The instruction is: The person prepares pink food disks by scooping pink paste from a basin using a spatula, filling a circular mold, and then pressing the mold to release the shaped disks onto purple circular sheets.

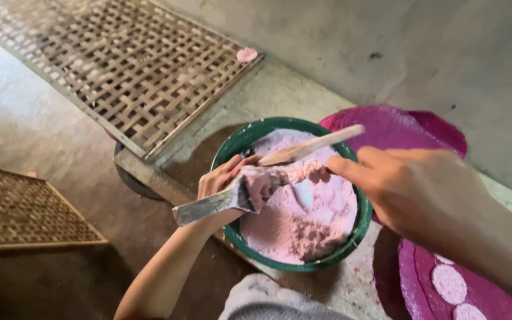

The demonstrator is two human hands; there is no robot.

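Observation:
A green bowl [235, 145] holds pale pink floury dough [303, 225]. My left hand [220, 181] grips a metal spoon [205, 207] over the bowl, handle pointing left, with a lump of pink dough [274, 178] on it. A wooden spatula [321, 144] slants across above the bowl. Its lower end is by my left fingers, and I cannot tell which hand holds it. My right hand [410, 189] reaches in from the right with fingers stretched out, a fingertip touching the lump on the spoon.
A woven bamboo tray [120, 65] lies at the back left with one pink disc [246, 54] on its corner. Another woven tray [19, 207] sits at left. Magenta round mats [398, 127] [493, 296] lie at right, the nearer one carrying pale pink discs [448, 283]. Grey wall behind.

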